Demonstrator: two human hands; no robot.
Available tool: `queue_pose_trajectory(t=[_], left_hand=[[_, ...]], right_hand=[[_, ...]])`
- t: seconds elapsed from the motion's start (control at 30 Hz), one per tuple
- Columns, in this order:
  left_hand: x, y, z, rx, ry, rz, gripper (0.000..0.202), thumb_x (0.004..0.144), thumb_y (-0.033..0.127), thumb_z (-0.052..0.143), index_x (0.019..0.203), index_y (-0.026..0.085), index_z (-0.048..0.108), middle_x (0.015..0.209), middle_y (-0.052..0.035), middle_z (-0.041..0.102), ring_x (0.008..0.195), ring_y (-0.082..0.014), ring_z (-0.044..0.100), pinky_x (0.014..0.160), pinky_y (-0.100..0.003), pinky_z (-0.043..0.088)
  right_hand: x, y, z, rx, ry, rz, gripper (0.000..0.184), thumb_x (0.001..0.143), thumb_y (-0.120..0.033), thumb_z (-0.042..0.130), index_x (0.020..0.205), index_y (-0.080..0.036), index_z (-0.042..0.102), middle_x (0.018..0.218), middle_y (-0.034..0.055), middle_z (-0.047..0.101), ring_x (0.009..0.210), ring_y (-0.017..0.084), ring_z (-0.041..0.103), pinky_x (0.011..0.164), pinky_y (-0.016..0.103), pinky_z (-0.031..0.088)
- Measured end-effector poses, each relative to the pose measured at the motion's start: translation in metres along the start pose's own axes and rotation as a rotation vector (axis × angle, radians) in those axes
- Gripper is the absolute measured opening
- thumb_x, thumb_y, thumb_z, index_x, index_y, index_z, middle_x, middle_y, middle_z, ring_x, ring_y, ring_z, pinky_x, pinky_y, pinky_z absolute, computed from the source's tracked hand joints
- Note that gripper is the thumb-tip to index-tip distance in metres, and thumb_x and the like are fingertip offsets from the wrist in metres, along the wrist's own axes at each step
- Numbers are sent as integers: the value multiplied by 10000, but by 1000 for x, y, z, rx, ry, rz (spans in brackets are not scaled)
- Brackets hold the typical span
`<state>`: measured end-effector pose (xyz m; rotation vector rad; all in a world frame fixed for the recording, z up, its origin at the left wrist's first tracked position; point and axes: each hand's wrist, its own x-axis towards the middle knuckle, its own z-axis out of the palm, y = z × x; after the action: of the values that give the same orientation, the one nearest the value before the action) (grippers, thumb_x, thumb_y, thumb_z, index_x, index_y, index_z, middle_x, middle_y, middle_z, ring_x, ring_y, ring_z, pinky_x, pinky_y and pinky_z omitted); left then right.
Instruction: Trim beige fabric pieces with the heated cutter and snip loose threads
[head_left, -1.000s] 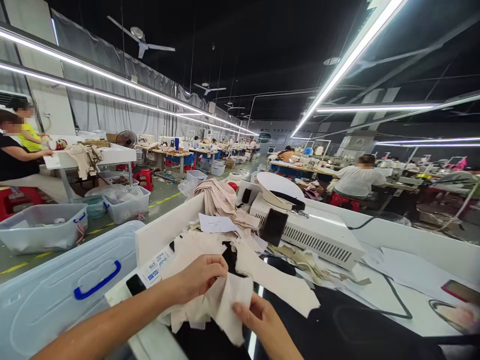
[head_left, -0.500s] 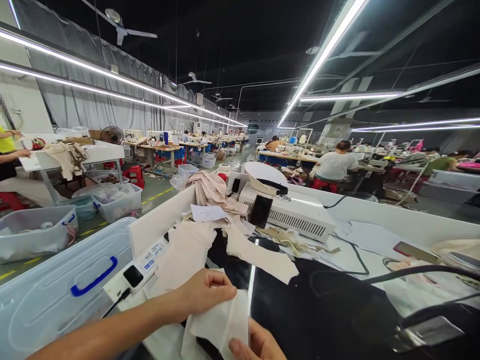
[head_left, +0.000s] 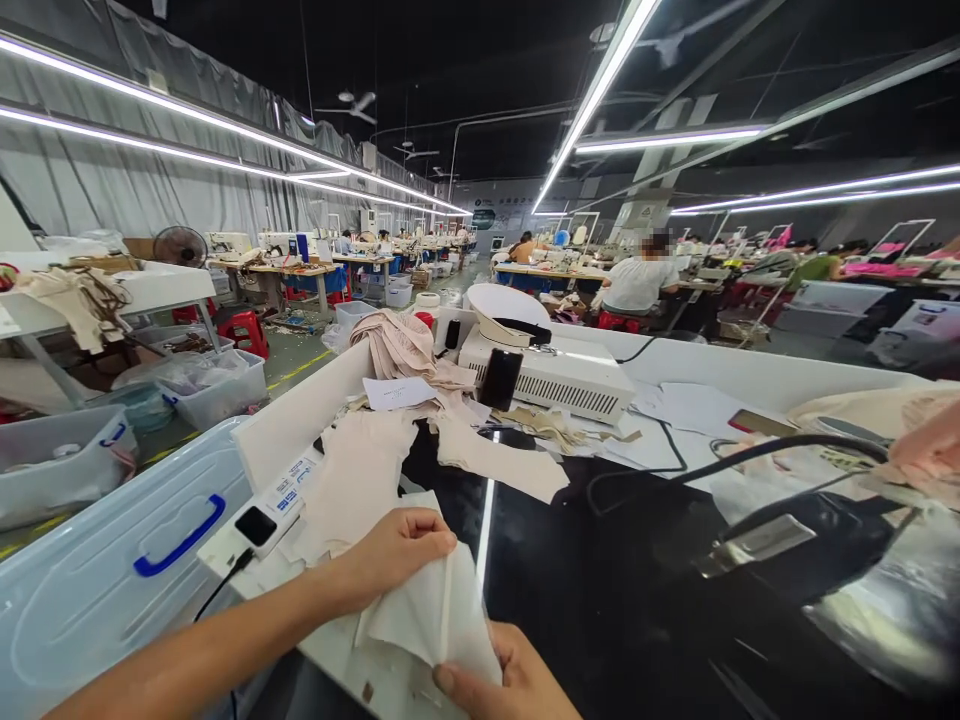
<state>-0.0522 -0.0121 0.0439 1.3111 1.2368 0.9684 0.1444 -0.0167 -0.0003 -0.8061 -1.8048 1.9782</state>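
Observation:
Between my two hands is a white fabric piece (head_left: 420,620) with a seam-like strip running down it. My left hand (head_left: 397,555) pinches its upper edge, thumb over the top. Lower down, my right hand (head_left: 517,680) grips the right side with the thumb pressed on the strip's lower end. Beyond my left hand lies a stack of pale pink cut fabric (head_left: 367,460). Another pale cut piece (head_left: 502,455) rests farther off on the black tabletop (head_left: 600,580).
A white vented machine (head_left: 555,375) stands at the back with a phone (head_left: 501,380) leaning on it. To the left are a power bank (head_left: 259,522) and a lidded plastic bin (head_left: 150,530). Cables and a clear plastic bag (head_left: 885,610) lie at right. A person (head_left: 637,280) sits farther back.
The view has turned right and down. The fabric piece now lies flatter and more open between my hands, with more of its strip showing. Both hands keep their hold.

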Motion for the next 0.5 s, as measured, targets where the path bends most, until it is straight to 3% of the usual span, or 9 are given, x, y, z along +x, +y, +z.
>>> queue_pose_trajectory(t=[0.13, 0.23, 0.33, 0.4, 0.5], left_hand=[[8, 7, -7, 95, -24, 76, 327, 869, 495, 655, 769, 185, 626, 720, 33, 520, 695, -140, 432, 661, -262, 342], [17, 26, -14, 210, 15, 223, 284, 927, 467, 633, 849, 201, 695, 828, 6, 622, 808, -171, 530, 752, -269, 391], [21, 40, -16, 566, 18, 485, 342, 1026, 479, 548, 922, 229, 755, 873, -32, 668, 842, -198, 581, 790, -292, 417], [20, 35, -12, 806, -86, 626, 386, 1072, 491, 518, 911, 250, 773, 846, -48, 674, 798, -196, 581, 751, -298, 409], [15, 6, 2, 984, -282, 765, 332, 1090, 479, 550, 936, 275, 762, 894, -53, 713, 752, -181, 583, 703, -293, 398]], right_hand=[[-1, 0, -4, -255, 179, -41, 681, 825, -865, 614, 699, -198, 669, 542, -53, 404, 499, 101, 313, 515, 264, 354], [1, -9, -24, -401, 328, -93, 566, 936, -731, 557, 716, -215, 627, 605, -24, 511, 543, 136, 430, 526, 263, 393], [3, -17, -53, -602, 494, -174, 422, 1000, -546, 492, 768, -236, 660, 753, 34, 666, 717, 212, 606, 689, 315, 508], [4, -15, -71, -741, 582, -205, 345, 1011, -412, 442, 932, -250, 736, 931, 72, 749, 883, 261, 684, 826, 369, 549], [3, -2, -90, -945, 672, -213, 414, 967, -207, 408, 1165, -260, 768, 1099, 102, 780, 1004, 294, 716, 885, 417, 571]])
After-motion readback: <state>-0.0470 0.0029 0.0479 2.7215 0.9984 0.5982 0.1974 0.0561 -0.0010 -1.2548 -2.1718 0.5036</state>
